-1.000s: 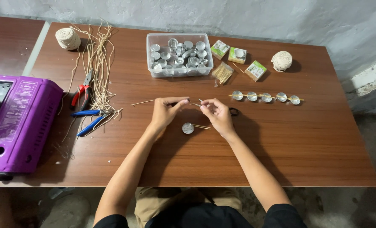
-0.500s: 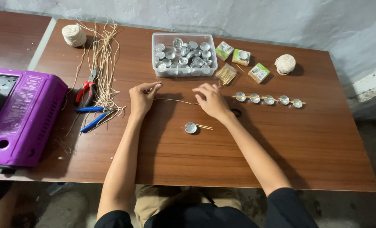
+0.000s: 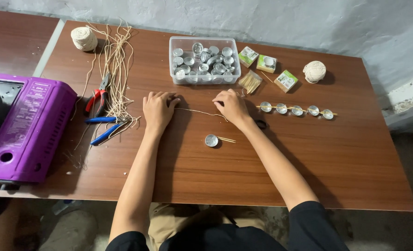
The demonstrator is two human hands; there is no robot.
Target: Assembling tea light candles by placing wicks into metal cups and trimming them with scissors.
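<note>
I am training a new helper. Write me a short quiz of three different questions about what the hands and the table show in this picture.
1. True or false: the left hand and the right hand lie on the table with a thin string stretched between them.
2. What fills the clear plastic box behind the hands? A) small metal cups B) scissors C) coins
3. Fill in: to the right of the right hand, the row of metal cups numbers ____.

Key
1. True.
2. A; the cups are piled loosely inside.
3. Five, lined up along a thin stick; a sixth single cup lies apart, nearer the person.
</note>
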